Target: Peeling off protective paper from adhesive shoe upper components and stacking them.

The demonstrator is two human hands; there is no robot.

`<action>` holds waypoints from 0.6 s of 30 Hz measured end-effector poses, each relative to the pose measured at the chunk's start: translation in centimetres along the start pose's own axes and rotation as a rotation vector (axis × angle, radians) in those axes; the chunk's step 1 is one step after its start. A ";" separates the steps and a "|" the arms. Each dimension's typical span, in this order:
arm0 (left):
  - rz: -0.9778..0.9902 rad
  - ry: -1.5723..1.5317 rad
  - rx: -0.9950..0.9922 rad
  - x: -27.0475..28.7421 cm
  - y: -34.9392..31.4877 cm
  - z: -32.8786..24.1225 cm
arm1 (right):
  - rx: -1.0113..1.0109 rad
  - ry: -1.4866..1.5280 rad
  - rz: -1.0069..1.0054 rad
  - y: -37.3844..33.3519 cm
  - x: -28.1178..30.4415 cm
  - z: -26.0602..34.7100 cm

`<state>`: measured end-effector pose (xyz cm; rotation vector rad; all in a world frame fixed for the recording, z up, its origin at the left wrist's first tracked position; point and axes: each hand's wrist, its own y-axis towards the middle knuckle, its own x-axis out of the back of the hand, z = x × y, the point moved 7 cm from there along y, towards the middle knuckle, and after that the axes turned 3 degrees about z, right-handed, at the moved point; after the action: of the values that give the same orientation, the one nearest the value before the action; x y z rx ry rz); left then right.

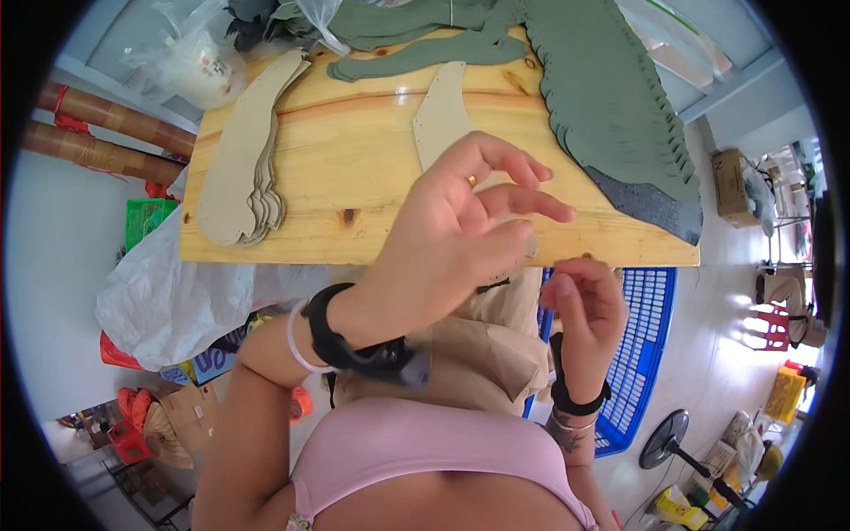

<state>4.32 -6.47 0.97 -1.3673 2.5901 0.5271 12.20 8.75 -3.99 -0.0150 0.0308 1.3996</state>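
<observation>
My left hand (482,208) is raised over the near edge of the wooden table (345,168), its fingers bent and apart, with nothing visible between them. Just right of it and lower, my right hand (589,305) has its fingers curled in and the thumb pressed against them; whatever it may pinch is too small or hidden to make out. The two hands do not touch. Beyond my left hand lies a single cream flat cut piece (443,111), its lower end hidden behind the hand. A fanned stack of similar cream pieces (237,168) rests at the table's left.
Overlapping grey-green cut pieces (611,97) cover the right of the table, above a dark sheet (651,203). More green pieces (425,57) lie at the back, near a clear plastic bag (208,66). A blue basket (646,327) stands below the table's right edge.
</observation>
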 end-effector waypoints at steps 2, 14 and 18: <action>-0.123 -0.441 0.273 -0.1 -0.7 1.4 | 0.073 0.021 -0.045 0.0 -0.5 1.2; -0.205 -0.638 0.319 0.8 -2.2 2.5 | 0.375 -0.091 -0.083 1.1 -3.3 4.2; -0.225 -0.609 0.298 1.4 -2.7 2.8 | 0.354 -0.128 -0.123 1.3 -3.9 4.5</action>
<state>5.70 -7.84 -2.67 -1.1508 1.9114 0.4159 10.31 5.28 0.66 0.3606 0.1681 1.2541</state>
